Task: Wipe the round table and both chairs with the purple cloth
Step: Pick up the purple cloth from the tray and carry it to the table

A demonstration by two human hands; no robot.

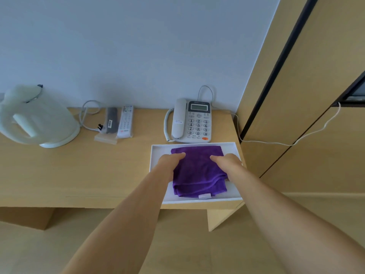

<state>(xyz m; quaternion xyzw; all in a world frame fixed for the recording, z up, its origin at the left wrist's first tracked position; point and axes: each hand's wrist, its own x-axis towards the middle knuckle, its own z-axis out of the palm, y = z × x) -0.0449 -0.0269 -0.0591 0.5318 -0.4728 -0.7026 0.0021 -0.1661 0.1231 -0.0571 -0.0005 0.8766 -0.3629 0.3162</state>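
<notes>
Hands, L & R, grip folded purple cloth in white tray.

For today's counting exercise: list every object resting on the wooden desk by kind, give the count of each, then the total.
Kettle: 1
Remote controls: 2, one dark in a clear bag, one white
Telephone: 1
White tray: 1
Purple cloth: 1, lying in the tray, with the left hand and right hand gripping its sides
Total: 6
</notes>
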